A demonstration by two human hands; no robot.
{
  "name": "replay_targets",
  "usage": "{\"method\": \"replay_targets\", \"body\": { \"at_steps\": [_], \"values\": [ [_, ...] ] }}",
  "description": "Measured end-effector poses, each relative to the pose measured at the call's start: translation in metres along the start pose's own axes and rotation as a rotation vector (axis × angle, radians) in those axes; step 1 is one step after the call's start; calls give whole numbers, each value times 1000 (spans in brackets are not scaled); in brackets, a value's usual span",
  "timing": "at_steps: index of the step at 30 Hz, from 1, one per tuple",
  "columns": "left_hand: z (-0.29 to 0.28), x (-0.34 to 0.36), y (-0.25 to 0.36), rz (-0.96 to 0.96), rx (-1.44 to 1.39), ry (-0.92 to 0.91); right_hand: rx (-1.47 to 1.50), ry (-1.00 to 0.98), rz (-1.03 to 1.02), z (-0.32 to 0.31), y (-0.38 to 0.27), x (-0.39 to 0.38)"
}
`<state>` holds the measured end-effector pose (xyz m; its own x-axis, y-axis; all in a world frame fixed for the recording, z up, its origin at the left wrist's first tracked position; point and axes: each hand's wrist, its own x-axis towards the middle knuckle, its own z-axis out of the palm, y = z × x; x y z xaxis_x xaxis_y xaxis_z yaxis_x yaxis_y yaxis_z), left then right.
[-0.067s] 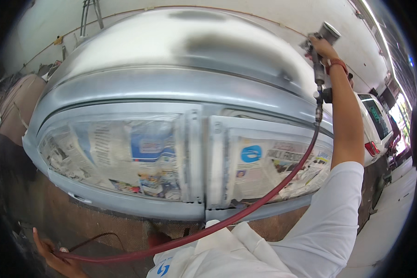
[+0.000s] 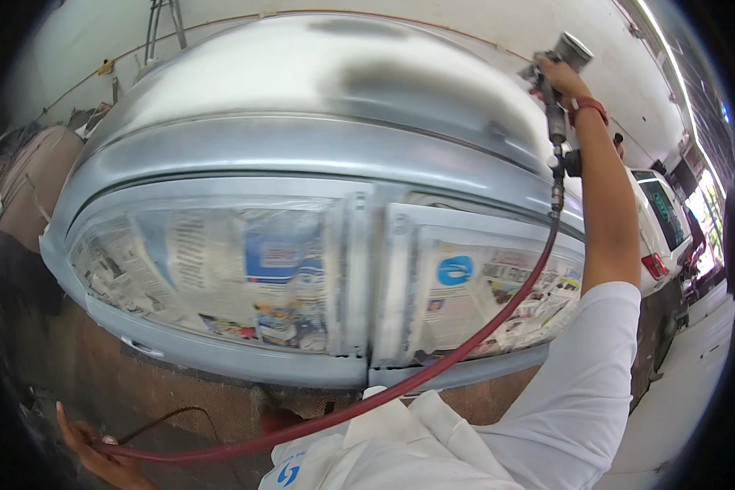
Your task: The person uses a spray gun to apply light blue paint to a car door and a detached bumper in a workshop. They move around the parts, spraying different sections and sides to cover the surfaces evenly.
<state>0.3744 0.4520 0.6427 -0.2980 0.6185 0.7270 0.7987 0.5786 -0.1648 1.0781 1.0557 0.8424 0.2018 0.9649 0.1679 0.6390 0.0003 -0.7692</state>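
Observation:
My right hand (image 2: pixel 565 82) grips a spray gun (image 2: pixel 576 51) with a metal cup on top and a fitting below, above the far right end of a silver car's roof (image 2: pixel 318 143). The roof carries pale and dark patches. A red hose (image 2: pixel 433 371) runs from the gun down across my white shirt to my left hand (image 2: pixel 94 449), which holds it at lower left, index finger raised. The car's side windows (image 2: pixel 282 253) are covered with newspaper and clear film.
A white vehicle (image 2: pixel 657 220) with a red tail light stands at the right. A covered bulky object (image 2: pixel 33 180) is at the far left. Behind the car are a pale wall (image 2: pixel 514 28) and a metal stand (image 2: pixel 159 28). Dark brown flooring (image 2: pixel 171 384) shows below the car.
My right hand and the spray gun have moved slightly left and up. The car's windows appear shifted a little to the right in the view.

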Motion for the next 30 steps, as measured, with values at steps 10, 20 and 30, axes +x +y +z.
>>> {"method": "replay_targets", "body": {
  "at_steps": [10,20,30],
  "values": [
    [173,-42,-288,-246,-159,153,123,-140,-191,369,-347,-49],
    [218,-27,-416,-653,71,-28,143,-357,-287,680,-587,-81],
    [231,-107,-504,-724,105,105,261,-627,-364,824,-689,-178]
  ]
}}
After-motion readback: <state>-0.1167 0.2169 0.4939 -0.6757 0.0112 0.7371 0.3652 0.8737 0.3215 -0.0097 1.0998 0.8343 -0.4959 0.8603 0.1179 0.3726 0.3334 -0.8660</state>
